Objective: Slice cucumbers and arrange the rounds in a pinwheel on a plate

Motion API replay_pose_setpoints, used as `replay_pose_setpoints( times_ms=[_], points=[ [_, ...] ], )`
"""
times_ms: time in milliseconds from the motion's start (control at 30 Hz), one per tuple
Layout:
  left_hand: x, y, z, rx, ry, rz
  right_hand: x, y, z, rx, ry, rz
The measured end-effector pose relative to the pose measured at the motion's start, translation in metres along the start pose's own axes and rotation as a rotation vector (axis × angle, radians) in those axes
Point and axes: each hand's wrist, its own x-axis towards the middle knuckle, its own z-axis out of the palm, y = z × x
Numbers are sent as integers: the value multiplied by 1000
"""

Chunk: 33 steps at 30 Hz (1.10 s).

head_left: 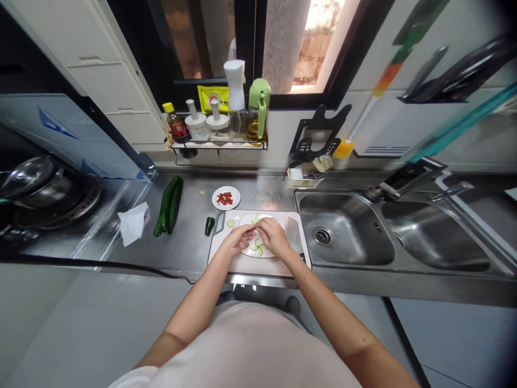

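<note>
Plate [247, 252] at frame centre, cucumber slices [257, 247] on it just below the fingers, left hand [238, 240] and right hand [272, 236] about equally near; fingertips bunched, can't tell if gripping anything

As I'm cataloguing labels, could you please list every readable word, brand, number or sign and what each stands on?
No text can be read.
Red label on the yellow-capped bottle: too small and blurred.
Yellow packet: any print too blurred.
Utensil caddy: front marking too small.
</note>
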Motion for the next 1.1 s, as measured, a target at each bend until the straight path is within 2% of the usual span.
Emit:
replay_pose_setpoints(
  times_ms=[267, 400, 600, 900, 1100],
  points=[
    [5, 0, -3, 45, 26, 180, 2, 6, 13, 129, 72, 66],
    [10, 3, -7, 118, 87, 260, 4, 6, 17, 188, 70, 130],
    [15, 5, -12, 211, 96, 359, 6, 7, 21, 247, 54, 214],
    [17, 11, -18, 233, 25, 454, 10, 10, 28, 327, 44, 314],
    [23, 14, -31, 341, -36, 422, 11, 12, 33, 323, -19, 337]
  ],
)
